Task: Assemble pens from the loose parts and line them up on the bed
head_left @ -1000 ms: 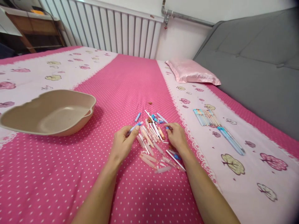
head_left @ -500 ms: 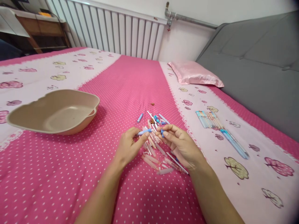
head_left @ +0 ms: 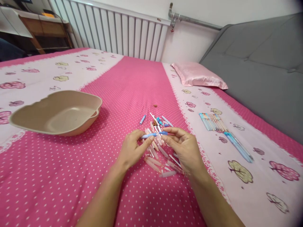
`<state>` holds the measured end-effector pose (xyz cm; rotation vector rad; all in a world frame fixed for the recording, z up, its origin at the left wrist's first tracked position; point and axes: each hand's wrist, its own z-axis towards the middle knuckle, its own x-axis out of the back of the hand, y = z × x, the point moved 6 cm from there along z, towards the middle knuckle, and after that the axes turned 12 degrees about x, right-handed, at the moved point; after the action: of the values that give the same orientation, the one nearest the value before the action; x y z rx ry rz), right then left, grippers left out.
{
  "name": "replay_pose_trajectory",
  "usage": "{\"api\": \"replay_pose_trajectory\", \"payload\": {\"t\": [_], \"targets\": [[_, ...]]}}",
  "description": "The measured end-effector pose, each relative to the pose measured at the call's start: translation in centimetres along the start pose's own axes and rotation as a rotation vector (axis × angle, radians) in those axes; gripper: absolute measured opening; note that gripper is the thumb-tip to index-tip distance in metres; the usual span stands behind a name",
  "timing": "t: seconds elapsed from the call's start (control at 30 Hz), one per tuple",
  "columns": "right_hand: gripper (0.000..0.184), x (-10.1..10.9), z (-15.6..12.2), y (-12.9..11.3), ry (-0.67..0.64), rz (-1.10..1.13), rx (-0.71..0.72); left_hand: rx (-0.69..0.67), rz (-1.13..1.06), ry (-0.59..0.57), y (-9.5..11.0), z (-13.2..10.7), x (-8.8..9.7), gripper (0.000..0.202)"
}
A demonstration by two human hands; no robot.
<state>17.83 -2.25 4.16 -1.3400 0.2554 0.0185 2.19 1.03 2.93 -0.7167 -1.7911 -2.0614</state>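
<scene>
My left hand [head_left: 132, 148] pinches a thin blue pen barrel [head_left: 149, 136] that points to the right. My right hand [head_left: 184, 146] pinches a small blue pen piece [head_left: 164, 133] and holds it against the barrel's right end. Both hands hover over a heap of loose pen parts [head_left: 157, 153], pink, clear and blue, spread on the pink dotted bedsheet [head_left: 132, 85]. One blue cap [head_left: 142, 119] lies apart, just beyond the heap.
A beige plastic basin [head_left: 56, 112] sits on the bed at the left. A row of assembled pens [head_left: 224, 130] lies on the pale strip at the right. A pink pillow [head_left: 199, 75], a grey headboard [head_left: 260, 63] and a white radiator [head_left: 118, 30] stand beyond.
My right hand lifted a small blue piece off the heap and brought it left to the barrel in my left hand. Both hands rose slightly and came together.
</scene>
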Motion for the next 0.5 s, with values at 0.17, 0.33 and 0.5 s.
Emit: {"api": "replay_pose_trajectory", "payload": {"t": [0.17,0.33,0.5], "targets": [[0.02,0.0,0.0,-0.8,-0.014,-0.128,0.107,0.012,0.012,0.014,-0.2,0.0,0.2,0.041],[0.018,0.0,-0.1,-1.2,-0.018,-0.249,0.158,0.011,0.022,0.021,-0.1,0.0,0.2,0.042],[0.016,-0.1,-0.2,-1.5,-0.031,-0.303,0.191,0.013,0.026,0.026,-0.1,0.1,0.2,0.043]]}}
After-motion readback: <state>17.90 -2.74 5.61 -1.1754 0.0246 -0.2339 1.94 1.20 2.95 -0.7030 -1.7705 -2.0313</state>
